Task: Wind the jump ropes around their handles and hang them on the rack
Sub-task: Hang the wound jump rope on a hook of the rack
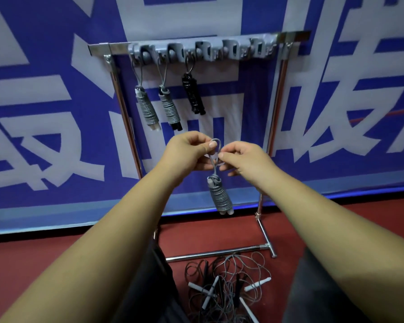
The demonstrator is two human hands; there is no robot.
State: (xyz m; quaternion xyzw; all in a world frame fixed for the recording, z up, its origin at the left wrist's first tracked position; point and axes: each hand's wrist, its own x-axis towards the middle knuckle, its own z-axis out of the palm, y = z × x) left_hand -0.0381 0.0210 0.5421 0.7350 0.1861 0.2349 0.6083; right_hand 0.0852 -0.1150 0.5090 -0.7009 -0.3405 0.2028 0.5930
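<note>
Left hand (187, 151) and right hand (244, 162) pinch the loop of a wound grey jump rope (219, 197) hanging below the rack (117, 48); three wound ropes (168, 106) hang there.

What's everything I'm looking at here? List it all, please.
rack: one, silver metal, grey hook strip, against the banner
hung wound ropes: three, two grey, one black, on the rack's left hooks
held wound rope: one, grey, dangling by its loop
loose ropes: tangled pile, grey and black, white handles, on the floor
banner: one, blue and white, behind the rack
floor: one, red, underneath
hands: two, left hand and right hand, pinching the held wound rope's loop
</note>
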